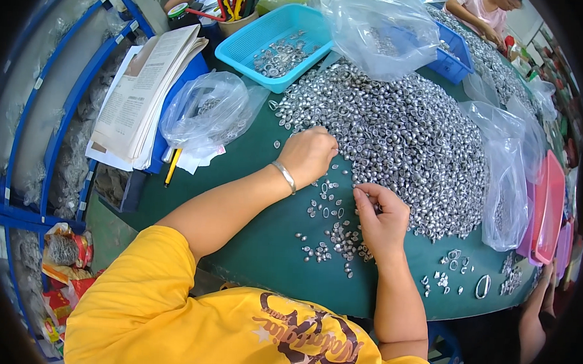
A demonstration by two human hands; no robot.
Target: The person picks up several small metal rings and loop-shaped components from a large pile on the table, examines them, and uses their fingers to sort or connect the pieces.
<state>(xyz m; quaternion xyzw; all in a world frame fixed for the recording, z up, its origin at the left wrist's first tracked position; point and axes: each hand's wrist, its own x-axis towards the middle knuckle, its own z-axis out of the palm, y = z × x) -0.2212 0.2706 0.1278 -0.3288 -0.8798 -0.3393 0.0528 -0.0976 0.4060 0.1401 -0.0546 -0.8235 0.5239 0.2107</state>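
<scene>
A large heap of small silvery metal pieces (pixel 404 135), many of them oval and rounded, covers the middle of the green table (pixel 237 225). My left hand (pixel 309 155), with a bangle on its wrist, is at the heap's near left edge. Its fingers are curled closed, and whatever they hold is hidden. At the heap's near edge, my right hand (pixel 384 218) has thumb and forefinger drawn together in a pinch; anything between them is too small to name. Between and below my hands lies a loose scatter of small metal pieces (pixel 344 239).
A turquoise basket (pixel 280 77) with metal pieces stands behind the heap, beside clear plastic bags (pixel 382 33). Papers (pixel 145 97) and another bag (pixel 210 110) lie left. Red trays (pixel 548 206) are at right. Other people (pixel 484 15) sit around the table. Blue shelving (pixel 67 113) stands left.
</scene>
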